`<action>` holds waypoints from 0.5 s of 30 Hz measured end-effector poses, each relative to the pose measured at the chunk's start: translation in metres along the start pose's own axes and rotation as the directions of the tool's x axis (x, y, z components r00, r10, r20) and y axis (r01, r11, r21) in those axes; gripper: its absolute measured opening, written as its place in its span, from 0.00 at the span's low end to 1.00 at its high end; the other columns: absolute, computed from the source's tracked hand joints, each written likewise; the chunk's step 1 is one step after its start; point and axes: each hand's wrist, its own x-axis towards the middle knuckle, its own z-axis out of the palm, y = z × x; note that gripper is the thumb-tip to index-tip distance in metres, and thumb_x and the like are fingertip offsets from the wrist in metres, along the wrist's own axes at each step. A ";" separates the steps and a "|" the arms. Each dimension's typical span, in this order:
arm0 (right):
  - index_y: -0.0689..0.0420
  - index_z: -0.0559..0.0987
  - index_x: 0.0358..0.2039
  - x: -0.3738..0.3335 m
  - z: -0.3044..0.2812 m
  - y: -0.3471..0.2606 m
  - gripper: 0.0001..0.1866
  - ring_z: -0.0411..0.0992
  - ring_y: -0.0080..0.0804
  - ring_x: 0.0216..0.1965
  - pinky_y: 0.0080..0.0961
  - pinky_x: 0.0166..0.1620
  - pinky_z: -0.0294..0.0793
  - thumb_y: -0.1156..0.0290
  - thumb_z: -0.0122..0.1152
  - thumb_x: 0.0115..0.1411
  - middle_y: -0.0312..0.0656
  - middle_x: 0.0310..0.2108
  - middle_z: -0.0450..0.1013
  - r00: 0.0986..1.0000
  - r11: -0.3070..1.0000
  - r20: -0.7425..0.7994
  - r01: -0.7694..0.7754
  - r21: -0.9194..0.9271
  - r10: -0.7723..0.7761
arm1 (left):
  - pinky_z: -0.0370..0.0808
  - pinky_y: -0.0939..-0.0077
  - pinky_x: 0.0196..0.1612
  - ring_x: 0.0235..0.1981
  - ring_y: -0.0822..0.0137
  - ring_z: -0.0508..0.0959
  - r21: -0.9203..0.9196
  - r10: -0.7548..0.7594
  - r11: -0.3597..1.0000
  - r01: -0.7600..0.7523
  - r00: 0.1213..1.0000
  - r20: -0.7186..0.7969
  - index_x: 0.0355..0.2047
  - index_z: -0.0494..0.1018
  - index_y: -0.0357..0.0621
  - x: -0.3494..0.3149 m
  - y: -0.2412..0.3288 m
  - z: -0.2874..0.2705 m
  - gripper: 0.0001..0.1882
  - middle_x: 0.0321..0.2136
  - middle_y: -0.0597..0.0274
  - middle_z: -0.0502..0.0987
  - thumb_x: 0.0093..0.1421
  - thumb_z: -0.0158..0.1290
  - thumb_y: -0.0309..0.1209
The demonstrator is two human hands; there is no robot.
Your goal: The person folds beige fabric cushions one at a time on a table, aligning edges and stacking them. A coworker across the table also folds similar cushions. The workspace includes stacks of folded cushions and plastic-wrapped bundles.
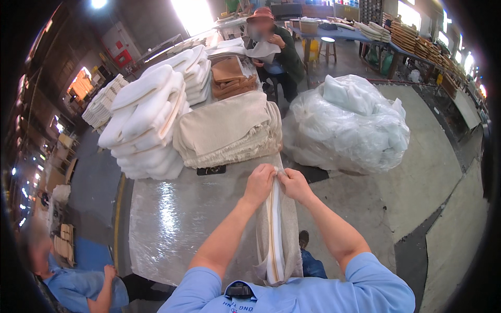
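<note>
A long beige fabric cover (290, 237) lies lengthwise along the table's right side, running from my body to the far stacks. Down its middle shows a white padded strip (279, 235) with a thin yellowish line beside it, perhaps a zipper. At the cover's far end, my left hand (261, 183) and my right hand (293, 184) meet, fingers closed and pinching its edge together. Just beyond them sits a pile of folded beige cloth covers (227, 130) with frayed edges. What exactly lies under my fingertips is hidden.
White cushion pads (146, 109) are stacked high at the table's far left, near folded brown covers (232, 73). A bulky clear plastic bag (349, 122) of white material stands right. One person (282, 52) faces me across the table; another (88, 287) is at lower left.
</note>
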 end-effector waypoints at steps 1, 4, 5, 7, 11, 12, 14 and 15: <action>0.56 0.76 0.31 0.002 0.001 -0.004 0.16 0.66 0.19 0.24 0.25 0.28 0.64 0.61 0.56 0.76 0.31 0.23 0.70 0.993 0.981 0.071 -0.109 0.163 0.099 | 0.80 0.55 0.50 0.47 0.44 0.83 -0.002 0.018 1.000 -0.018 1.000 0.014 0.44 0.80 0.37 0.001 -0.005 -0.003 0.08 0.44 0.48 0.83 0.66 0.56 0.24; 0.54 0.76 0.31 0.000 0.004 -0.001 0.16 0.63 0.17 0.22 0.24 0.25 0.61 0.61 0.54 0.78 0.27 0.22 0.67 0.963 0.890 0.188 -0.252 0.380 0.192 | 0.80 0.55 0.52 0.48 0.45 0.82 0.005 0.083 0.996 -0.084 0.995 0.058 0.44 0.80 0.36 0.005 -0.013 -0.010 0.09 0.44 0.49 0.82 0.64 0.56 0.24; 0.53 0.76 0.31 -0.002 0.005 0.002 0.17 0.62 0.16 0.21 0.23 0.24 0.60 0.61 0.54 0.78 0.26 0.21 0.66 0.959 0.871 0.205 -0.265 0.414 0.194 | 0.80 0.55 0.52 0.49 0.45 0.82 0.011 0.106 0.994 -0.107 0.992 0.072 0.44 0.80 0.36 0.007 -0.013 -0.011 0.10 0.44 0.49 0.82 0.63 0.56 0.24; 0.52 0.75 0.31 0.003 -0.001 0.005 0.16 0.60 0.15 0.20 0.22 0.23 0.59 0.61 0.53 0.79 0.25 0.21 0.65 0.960 0.853 0.198 -0.268 0.448 0.197 | 0.79 0.55 0.52 0.49 0.46 0.82 -0.015 0.040 0.999 -0.038 0.990 0.133 0.43 0.80 0.36 0.013 -0.004 -0.009 0.10 0.45 0.50 0.82 0.62 0.56 0.23; 0.51 0.75 0.33 0.010 0.005 0.002 0.15 0.59 0.13 0.20 0.21 0.23 0.58 0.61 0.53 0.79 0.23 0.22 0.64 0.963 0.848 0.206 -0.251 0.467 0.172 | 0.80 0.56 0.52 0.48 0.46 0.82 0.026 -0.006 1.000 0.004 0.996 0.084 0.42 0.80 0.36 0.017 -0.009 -0.008 0.09 0.44 0.50 0.82 0.63 0.56 0.23; 0.51 0.75 0.33 0.011 0.006 0.001 0.15 0.59 0.13 0.20 0.21 0.23 0.57 0.61 0.53 0.79 0.23 0.22 0.64 0.965 0.845 0.206 -0.246 0.475 0.165 | 0.80 0.56 0.52 0.48 0.46 0.82 0.009 -0.005 1.000 0.005 0.998 0.069 0.41 0.80 0.36 0.016 -0.010 -0.007 0.08 0.43 0.50 0.82 0.63 0.55 0.23; 0.51 0.76 0.34 0.009 0.006 0.000 0.14 0.59 0.13 0.21 0.20 0.24 0.57 0.61 0.53 0.79 0.22 0.23 0.64 0.967 0.848 0.192 -0.239 0.473 0.166 | 0.80 0.56 0.52 0.48 0.46 0.82 -0.023 -0.004 1.000 0.005 0.999 0.037 0.40 0.80 0.36 0.015 -0.011 -0.006 0.07 0.43 0.50 0.82 0.64 0.55 0.23; 0.51 0.76 0.34 0.006 0.007 0.001 0.14 0.59 0.13 0.21 0.20 0.24 0.56 0.62 0.53 0.79 0.22 0.23 0.64 0.967 0.848 0.188 -0.244 0.471 0.174 | 0.80 0.56 0.52 0.48 0.47 0.82 -0.029 -0.022 0.999 0.023 0.999 0.042 0.41 0.80 0.37 0.012 -0.011 -0.005 0.08 0.43 0.50 0.82 0.64 0.55 0.23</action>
